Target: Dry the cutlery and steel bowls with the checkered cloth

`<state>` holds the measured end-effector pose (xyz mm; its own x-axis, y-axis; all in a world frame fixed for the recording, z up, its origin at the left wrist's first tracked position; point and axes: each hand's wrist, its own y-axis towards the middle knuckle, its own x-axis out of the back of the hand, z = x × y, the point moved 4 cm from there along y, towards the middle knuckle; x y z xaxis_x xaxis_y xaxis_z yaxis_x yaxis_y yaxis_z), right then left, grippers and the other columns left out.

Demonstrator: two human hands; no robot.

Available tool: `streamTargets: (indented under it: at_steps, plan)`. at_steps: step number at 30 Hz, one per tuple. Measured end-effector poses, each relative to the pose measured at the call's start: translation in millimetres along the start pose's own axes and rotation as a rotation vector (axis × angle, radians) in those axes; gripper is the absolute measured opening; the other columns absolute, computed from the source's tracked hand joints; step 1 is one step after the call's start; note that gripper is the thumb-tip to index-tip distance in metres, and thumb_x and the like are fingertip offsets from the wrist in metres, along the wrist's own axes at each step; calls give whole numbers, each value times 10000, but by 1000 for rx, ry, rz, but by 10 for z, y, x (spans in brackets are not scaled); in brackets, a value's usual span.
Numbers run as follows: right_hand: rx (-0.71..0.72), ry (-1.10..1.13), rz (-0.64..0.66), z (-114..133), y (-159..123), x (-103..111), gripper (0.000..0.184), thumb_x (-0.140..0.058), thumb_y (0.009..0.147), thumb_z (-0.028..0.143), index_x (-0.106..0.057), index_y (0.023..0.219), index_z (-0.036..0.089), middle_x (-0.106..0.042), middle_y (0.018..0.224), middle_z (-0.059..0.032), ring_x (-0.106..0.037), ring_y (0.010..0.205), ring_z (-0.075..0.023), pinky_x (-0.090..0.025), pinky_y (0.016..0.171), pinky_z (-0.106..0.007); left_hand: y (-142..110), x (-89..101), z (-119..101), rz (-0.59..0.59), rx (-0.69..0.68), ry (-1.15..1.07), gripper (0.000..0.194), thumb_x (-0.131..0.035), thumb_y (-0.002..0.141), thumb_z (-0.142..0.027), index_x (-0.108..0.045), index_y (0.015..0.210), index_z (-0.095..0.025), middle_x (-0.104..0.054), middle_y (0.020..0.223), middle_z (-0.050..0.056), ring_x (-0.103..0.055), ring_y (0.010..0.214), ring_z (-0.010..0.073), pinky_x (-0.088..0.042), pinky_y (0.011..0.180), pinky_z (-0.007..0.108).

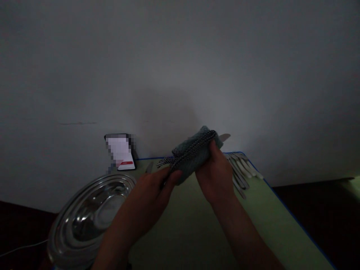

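A folded grey-green cloth point(194, 163) with black-and-white checked trim is held in the air between my two hands. A pointed metal blade point(225, 137), seemingly a knife's, sticks out past the cloth's upper right end; its other end is hidden. My left hand point(154, 195) is closed at the cloth's lower left end, with the thumb along it. Around the right part of the cloth my right hand point(218, 170) is closed, its thumb pressed on top near the blade. Whether my left fingers also grip a handle under the cloth is hidden.
Several pieces of cutlery point(239, 176), some with white handles, lie at the green table's point(180, 232) right back. On the left sits a shiny metal basin point(63, 228). A phone point(128, 164) leans against the wall point(180, 75). Another metal blade tip point(149, 167) shows beyond my left hand.
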<state>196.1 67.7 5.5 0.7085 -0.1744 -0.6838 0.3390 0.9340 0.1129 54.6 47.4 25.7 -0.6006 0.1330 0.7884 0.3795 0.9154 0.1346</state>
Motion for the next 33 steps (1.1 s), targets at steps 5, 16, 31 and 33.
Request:
streamTargets:
  at_steps: [5,16,31,33]
  plan:
    - [-121,243,-55,52,-51,-36,201,-481,821,310,-676,814,261,-705,853,31,-628,882,-123,-490,854,-291,-19,47,40,12,12,22,445,-340,918,-462,-586,655,-201,-613,564,-29,-559,516,135,-349,533,259]
    - [-118,323,-90,-13,104,151,283,-510,821,436,-617,682,213,-619,605,31,-564,577,-100,-489,635,-261,-43,-86,40,259,-1,91,374,-382,898,-502,-616,841,-216,-683,773,1,-629,709,178,-390,626,280]
    - [-156,417,-121,23,93,65,375,-469,861,459,-522,594,200,-482,524,65,-428,467,-57,-372,500,-203,-91,-59,82,408,47,67,369,-456,854,-494,-611,710,-192,-615,503,-45,-598,482,116,-392,504,211]
    - [-144,386,-124,15,45,18,331,-478,843,469,-590,670,210,-572,594,44,-527,559,-81,-439,577,-229,-83,-80,104,428,86,20,388,-436,861,-500,-596,695,-188,-600,490,-48,-576,443,108,-382,465,203]
